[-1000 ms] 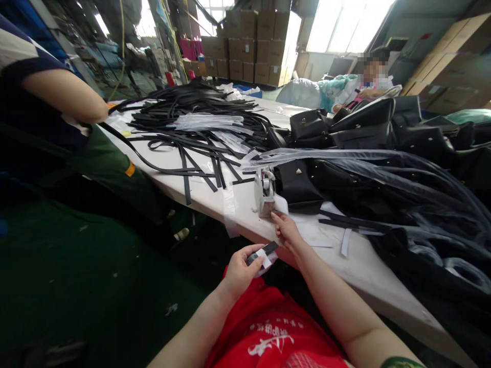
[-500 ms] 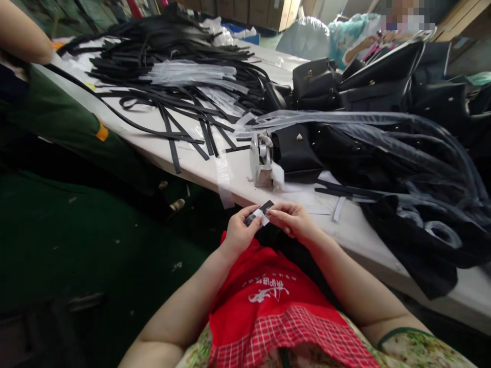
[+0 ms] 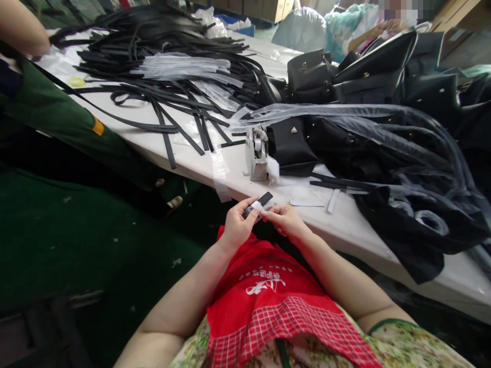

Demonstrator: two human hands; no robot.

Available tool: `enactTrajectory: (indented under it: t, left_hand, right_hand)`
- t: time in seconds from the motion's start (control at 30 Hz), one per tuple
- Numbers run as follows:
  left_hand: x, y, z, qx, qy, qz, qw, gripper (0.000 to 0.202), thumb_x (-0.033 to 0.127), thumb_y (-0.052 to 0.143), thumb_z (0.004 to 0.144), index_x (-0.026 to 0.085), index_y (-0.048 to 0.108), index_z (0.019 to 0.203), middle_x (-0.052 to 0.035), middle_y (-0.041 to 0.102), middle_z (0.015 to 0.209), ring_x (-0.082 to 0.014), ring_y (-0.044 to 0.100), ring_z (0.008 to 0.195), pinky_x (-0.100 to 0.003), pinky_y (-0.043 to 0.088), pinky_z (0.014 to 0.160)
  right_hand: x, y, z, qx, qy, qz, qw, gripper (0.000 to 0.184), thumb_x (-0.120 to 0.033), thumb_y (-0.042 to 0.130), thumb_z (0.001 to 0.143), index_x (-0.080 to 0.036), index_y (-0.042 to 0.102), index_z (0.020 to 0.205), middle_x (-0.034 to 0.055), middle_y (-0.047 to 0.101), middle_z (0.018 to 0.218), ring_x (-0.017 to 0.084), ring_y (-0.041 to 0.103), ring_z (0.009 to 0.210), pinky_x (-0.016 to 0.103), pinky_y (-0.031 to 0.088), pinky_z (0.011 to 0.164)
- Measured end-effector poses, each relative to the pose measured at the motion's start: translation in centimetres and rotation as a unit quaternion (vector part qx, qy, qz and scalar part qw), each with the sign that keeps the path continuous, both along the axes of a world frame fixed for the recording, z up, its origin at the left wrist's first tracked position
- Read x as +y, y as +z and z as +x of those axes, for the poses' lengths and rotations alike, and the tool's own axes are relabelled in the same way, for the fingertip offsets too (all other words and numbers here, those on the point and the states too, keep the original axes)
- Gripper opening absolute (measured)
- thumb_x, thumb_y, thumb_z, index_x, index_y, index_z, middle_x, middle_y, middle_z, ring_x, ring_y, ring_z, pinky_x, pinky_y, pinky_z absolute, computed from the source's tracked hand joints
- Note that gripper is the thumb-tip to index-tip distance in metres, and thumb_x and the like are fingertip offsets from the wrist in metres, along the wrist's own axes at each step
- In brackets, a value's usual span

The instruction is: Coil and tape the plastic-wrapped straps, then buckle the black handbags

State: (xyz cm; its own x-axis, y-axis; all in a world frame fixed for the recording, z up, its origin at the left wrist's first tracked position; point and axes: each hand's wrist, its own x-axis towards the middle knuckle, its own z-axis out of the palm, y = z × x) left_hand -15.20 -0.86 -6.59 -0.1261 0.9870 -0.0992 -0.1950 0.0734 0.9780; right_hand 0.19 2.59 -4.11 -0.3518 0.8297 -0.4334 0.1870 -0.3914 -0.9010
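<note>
In front of my red apron, at the table's near edge, my left hand [image 3: 238, 225] grips a short black strip [image 3: 265, 198] between thumb and fingers. A small white wrap [image 3: 257, 205] lies across the strip, and the black end sticks out beyond it. My right hand [image 3: 288, 223] is closed in a pinch at the wrap's right edge; what looks like a thin pale sheet shows there. The exact contact under the fingertips is too small to make out. Just past my hands stands a tape dispenser [image 3: 256, 158] on the table.
Black straps [image 3: 169, 56] with clear plastic sleeves [image 3: 184, 67] heap up on the white table [image 3: 233, 176]. To the right lie black leather-like bags [image 3: 368, 87] and a clear roll [image 3: 431, 222]. A person in green trousers [image 3: 49, 107] stands left; another person's arm [image 3: 362, 38] shows at the back.
My right hand has moved from the strip's upper end down to the wrap's edge, leaving the black end exposed. My left hand keeps its hold. The view has shifted slightly.
</note>
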Motion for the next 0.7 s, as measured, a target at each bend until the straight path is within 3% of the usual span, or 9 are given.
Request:
enactTrajectory:
  t: [0.13, 0.3, 0.37, 0.43, 0.57, 0.7]
  left_hand:
    - [0.2, 0.6, 0.4, 0.016, 0.017, -0.014, 1.0, 0.049, 0.046, 0.074, 0.074, 0.013, 0.069, 0.11, -0.0083, 0.074, 0.094, -0.0199, 0.07, 0.078, -0.027, 0.06, 0.068]
    - [0.8, 1.9, 0.6, 0.028, 0.075, 0.003, 0.997, 0.048, 0.049, 0.072, 0.075, 0.012, 0.071, 0.105, -0.0044, 0.072, 0.082, -0.0158, 0.067, 0.067, -0.024, 0.057, 0.058]
    - [0.6, 2.7, 0.8, 0.046, 0.061, 0.024, 0.997, 0.046, 0.048, 0.068, 0.079, 0.013, 0.07, 0.107, -0.0053, 0.073, 0.085, -0.0176, 0.068, 0.072, -0.026, 0.058, 0.063]
    - [0.0, 3.5, 1.1, 0.11, 0.048, 0.067, 0.991, 0.04, 0.045, 0.065, 0.083, 0.014, 0.07, 0.109, -0.0071, 0.074, 0.093, -0.0203, 0.069, 0.082, -0.029, 0.057, 0.074]
    - [-1.6, 5.0, 2.1, 0.3, 0.039, 0.2, 0.932, 0.032, 0.033, 0.06, 0.088, 0.018, 0.067, 0.115, -0.0095, 0.072, 0.108, -0.0227, 0.067, 0.099, -0.032, 0.051, 0.093]
    - [-2.5, 5.5, 2.8, 0.381, 0.029, 0.31, 0.87, 0.031, 0.026, 0.06, 0.088, 0.019, 0.064, 0.118, -0.01, 0.072, 0.11, -0.0239, 0.066, 0.104, -0.034, 0.051, 0.096]
  right_hand:
    - [-0.1, -0.4, 0.2, -0.01, 0.01, 0.003, 1.0, 0.044, -0.058, 0.072, 0.068, -0.016, 0.061, 0.06, -0.0082, 0.035, 0.03, 0.005, 0.025, 0.027, 0.021, 0.012, 0.03]
    - [-0.4, -0.4, 0.6, 0.112, 0.046, 0.015, 0.993, 0.043, -0.052, 0.07, 0.075, -0.015, 0.068, 0.096, -0.0078, 0.049, 0.044, 0.006, 0.039, 0.037, 0.018, 0.028, 0.039]
    - [-0.4, -0.3, 0.7, 0.143, 0.037, 0.024, 0.989, 0.04, -0.052, 0.071, 0.074, -0.016, 0.066, 0.091, -0.007, 0.052, 0.048, 0.007, 0.044, 0.041, 0.018, 0.033, 0.044]
    - [-0.4, -0.4, 0.7, 0.141, 0.021, 0.035, 0.989, 0.038, -0.053, 0.072, 0.073, -0.016, 0.062, 0.074, -0.0053, 0.053, 0.05, 0.007, 0.046, 0.043, 0.019, 0.035, 0.046]
    - [-0.5, -0.9, 0.6, 0.142, -0.011, 0.049, 0.989, 0.04, -0.055, 0.074, 0.069, -0.017, 0.061, 0.065, -0.0022, 0.057, 0.054, 0.01, 0.05, 0.048, 0.022, 0.041, 0.051]
    - [-0.4, -1.2, 1.0, 0.132, -0.046, 0.106, 0.985, 0.034, -0.05, 0.077, 0.066, -0.019, 0.063, 0.07, 0.0002, 0.061, 0.066, 0.014, 0.056, 0.062, 0.026, 0.048, 0.062]
